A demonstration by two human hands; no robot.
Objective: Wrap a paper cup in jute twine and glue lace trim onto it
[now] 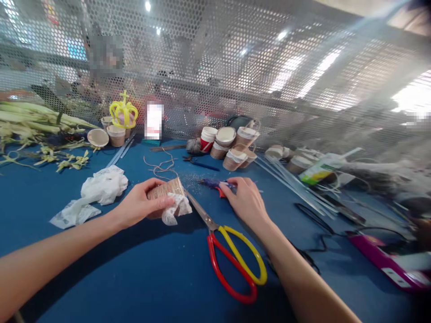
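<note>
Brown ribbed cup (164, 190) with a loose white lacy strip (178, 209) sits gripped in the left hand (145, 202), just left of the red-and-yellow-handled steel scissors (210, 223); right of their blades, the right hand (248, 197) holds a blue, orange-triggered glue gun (213, 183), nozzle pointing leftward.

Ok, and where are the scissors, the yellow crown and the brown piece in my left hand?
Scissors (210, 222): head view, near the pivot.
Crown (126, 118): head view, on its front strip.
Brown piece (165, 189): head view, on its ribbed side.
</note>
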